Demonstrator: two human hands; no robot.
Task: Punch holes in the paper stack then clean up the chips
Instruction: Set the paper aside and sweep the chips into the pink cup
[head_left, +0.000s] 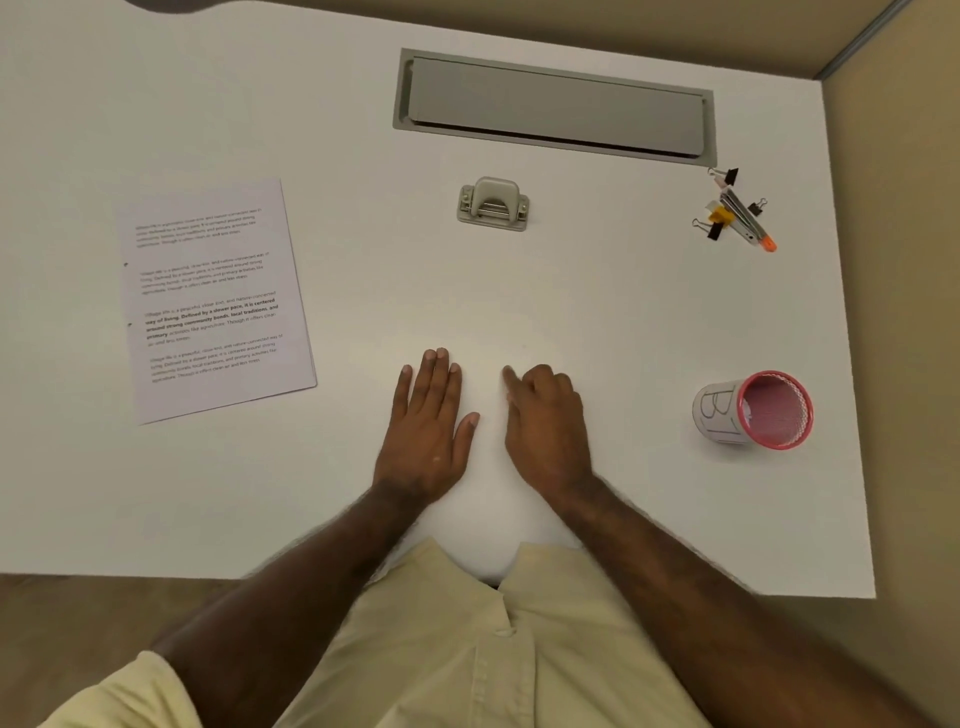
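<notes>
A printed paper stack (213, 301) lies flat on the left of the white desk (597, 312), with two small punched holes along its left margin. A grey hole punch (493, 204) stands alone at the desk's middle back. My left hand (428, 431) rests flat on the desk near the front, fingers spread, holding nothing. My right hand (545, 426) lies beside it, a little apart, with the index finger stretched out and the other fingers curled under. Both hands are well clear of the punch and the paper. No loose chips are visible on the desk.
A pink mesh bin (758, 410) with a white label stands at the right. Binder clips and a pen (737, 213) lie in a small pile at the back right. A grey cable hatch (556, 106) is set into the desk's back. Beige partition walls border the right side.
</notes>
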